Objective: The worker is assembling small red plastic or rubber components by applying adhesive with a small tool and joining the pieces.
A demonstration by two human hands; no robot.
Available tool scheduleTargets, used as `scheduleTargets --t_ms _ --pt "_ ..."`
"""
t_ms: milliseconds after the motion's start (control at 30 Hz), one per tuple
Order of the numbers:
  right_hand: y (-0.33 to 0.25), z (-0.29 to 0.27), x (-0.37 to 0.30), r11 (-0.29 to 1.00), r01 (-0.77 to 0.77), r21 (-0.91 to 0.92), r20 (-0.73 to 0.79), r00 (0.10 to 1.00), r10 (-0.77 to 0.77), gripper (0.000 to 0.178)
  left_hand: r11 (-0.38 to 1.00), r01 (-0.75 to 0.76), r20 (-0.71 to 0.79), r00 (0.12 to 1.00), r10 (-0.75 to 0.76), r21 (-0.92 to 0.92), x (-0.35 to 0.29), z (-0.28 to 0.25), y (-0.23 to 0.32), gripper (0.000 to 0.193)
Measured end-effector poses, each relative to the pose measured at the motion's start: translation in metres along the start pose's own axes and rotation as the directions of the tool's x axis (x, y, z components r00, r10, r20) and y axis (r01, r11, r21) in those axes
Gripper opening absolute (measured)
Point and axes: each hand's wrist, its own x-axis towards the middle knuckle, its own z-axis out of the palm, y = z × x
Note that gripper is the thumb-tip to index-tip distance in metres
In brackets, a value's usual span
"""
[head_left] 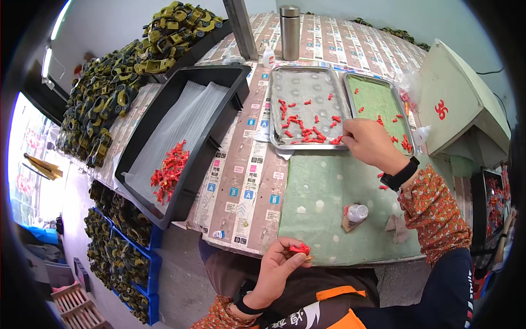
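Observation:
Near the table's front edge, my left hand pinches a small red plastic piece with a yellowish tip showing below it. My right hand reaches to the near right corner of a metal tray lined with grey cloth. Its fingers are closed, with the fingertips at a small red piece. More small red pieces lie scattered in that tray, mostly toward its near side. Right of it, partly behind my right hand, is a second metal tray lined with green, also with scattered red pieces.
A black bin at left holds a heap of red pieces. Green cloth covers the near table, bearing a capped container. A steel flask stands behind, a white box right. Toy vehicles pile up at left.

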Motion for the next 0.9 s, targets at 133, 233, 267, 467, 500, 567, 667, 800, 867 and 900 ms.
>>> scheduleTargets --t_ms 133,233,267,467,500,567,667,800,867,900 --pt "0.014 0.009 0.009 0.998 0.012 -0.057 -0.033 0.999 -0.014 0.014 0.999 0.045 0.017 0.999 -0.045 -0.008 -0.005 0.006 -0.002 0.023" --pt "0.023 0.009 0.012 0.992 0.004 -0.127 0.007 1.0 -0.003 0.014 0.998 0.067 0.032 0.997 -0.067 -0.005 -0.011 0.008 -0.005 0.023" --pt "0.024 0.009 0.013 0.988 -0.003 -0.156 0.033 0.999 0.008 0.015 0.997 0.072 0.038 0.997 -0.072 -0.004 -0.013 0.008 -0.006 0.023" --pt "0.025 0.013 0.029 0.993 -0.077 -0.094 -0.078 0.994 0.07 0.014 0.994 0.109 0.081 0.991 -0.106 -0.03 -0.018 0.013 -0.01 0.022" --pt "0.022 0.014 0.032 0.992 -0.102 -0.077 -0.065 0.993 0.097 0.014 0.994 0.108 0.085 0.991 -0.105 -0.033 -0.019 0.014 -0.01 0.021" --pt "0.018 0.015 0.039 0.988 -0.151 -0.042 -0.037 0.988 0.149 0.014 0.994 0.105 0.093 0.99 -0.102 -0.038 -0.019 0.016 -0.012 0.02" --pt "0.021 0.016 0.045 0.976 -0.217 -0.021 -0.011 0.976 0.217 0.015 0.992 0.119 0.114 0.987 -0.114 -0.035 -0.02 0.019 -0.011 0.019" --pt "0.024 0.021 0.049 0.989 -0.144 -0.019 -0.047 0.989 0.143 0.016 0.993 0.108 0.145 0.984 -0.101 -0.041 -0.02 0.021 -0.011 0.02" --pt "0.029 0.026 0.049 0.991 -0.131 -0.027 -0.054 0.99 0.129 0.017 0.995 0.092 0.184 0.979 -0.084 -0.033 -0.02 0.02 -0.011 0.023" --pt "0.029 0.025 0.048 0.993 -0.109 0.034 -0.055 0.992 0.111 0.016 0.995 0.093 0.182 0.98 -0.085 -0.035 -0.02 0.02 -0.012 0.023"
